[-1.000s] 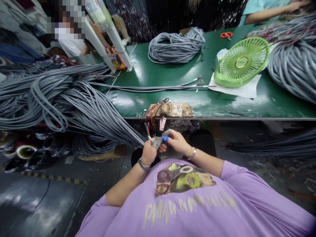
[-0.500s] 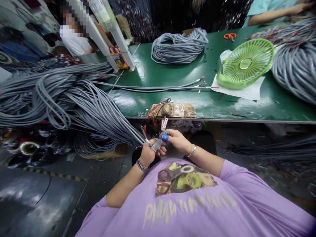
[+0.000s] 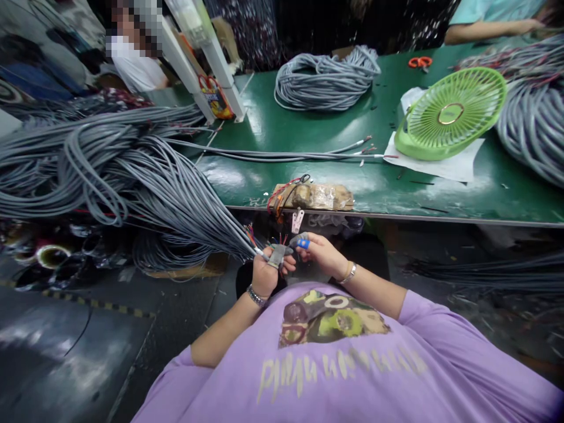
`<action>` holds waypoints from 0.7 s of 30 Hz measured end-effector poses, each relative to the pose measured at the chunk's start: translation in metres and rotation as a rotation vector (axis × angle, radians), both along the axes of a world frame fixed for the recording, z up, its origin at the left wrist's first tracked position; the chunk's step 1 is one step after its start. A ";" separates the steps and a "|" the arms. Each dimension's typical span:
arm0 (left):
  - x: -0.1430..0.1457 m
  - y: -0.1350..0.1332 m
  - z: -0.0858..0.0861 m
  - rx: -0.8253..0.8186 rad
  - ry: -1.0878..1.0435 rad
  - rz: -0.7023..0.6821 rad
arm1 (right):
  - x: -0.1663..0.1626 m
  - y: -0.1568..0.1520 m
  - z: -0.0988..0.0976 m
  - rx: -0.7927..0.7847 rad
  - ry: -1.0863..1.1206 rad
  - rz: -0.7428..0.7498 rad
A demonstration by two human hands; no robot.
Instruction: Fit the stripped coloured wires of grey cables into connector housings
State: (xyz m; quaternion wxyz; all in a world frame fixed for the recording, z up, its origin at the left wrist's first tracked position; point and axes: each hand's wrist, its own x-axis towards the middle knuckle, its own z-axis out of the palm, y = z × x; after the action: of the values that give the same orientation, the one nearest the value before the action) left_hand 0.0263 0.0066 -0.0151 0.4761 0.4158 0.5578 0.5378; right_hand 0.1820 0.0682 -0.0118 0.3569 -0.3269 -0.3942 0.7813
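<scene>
My left hand (image 3: 265, 271) is closed around the ends of a thick bundle of grey cables (image 3: 145, 194) that runs off to the left. Coloured inner wires (image 3: 254, 238) stick out above its fist. Grey tape wraps its thumb. My right hand (image 3: 321, 252) pinches at those wire ends, with blue and grey tape on its fingertips. Both hands sit just below the front edge of the green table (image 3: 352, 182).
A taped block with red wires (image 3: 312, 197) lies at the table's edge. Further back are a grey cable coil (image 3: 324, 82), a green fan (image 3: 452, 111) on white paper, orange scissors (image 3: 419, 61) and loose cables. Other people work at the far side.
The hands stay together on the wire ends; my right fingers have shifted slightly. The view has drifted a little to the left.
</scene>
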 end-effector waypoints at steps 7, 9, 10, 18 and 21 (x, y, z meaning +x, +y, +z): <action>0.004 0.000 0.006 -0.002 0.096 -0.044 | -0.014 0.001 0.009 0.051 0.030 0.050; 0.004 0.000 0.006 -0.005 0.109 -0.052 | -0.018 0.001 0.010 0.049 0.040 0.046; 0.004 0.000 0.006 -0.008 0.111 -0.055 | -0.020 0.000 0.011 0.048 0.042 0.037; 0.007 -0.003 0.004 0.008 0.117 0.016 | -0.028 -0.010 0.007 -0.008 0.182 0.023; 0.008 -0.003 0.006 0.015 0.125 0.049 | -0.030 -0.011 0.006 -0.012 0.205 0.032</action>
State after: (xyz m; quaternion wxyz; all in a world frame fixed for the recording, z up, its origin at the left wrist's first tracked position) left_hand 0.0342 0.0037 -0.0093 0.4240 0.4382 0.5925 0.5264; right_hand 0.1520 0.0573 -0.0057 0.3811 -0.2410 -0.3559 0.8186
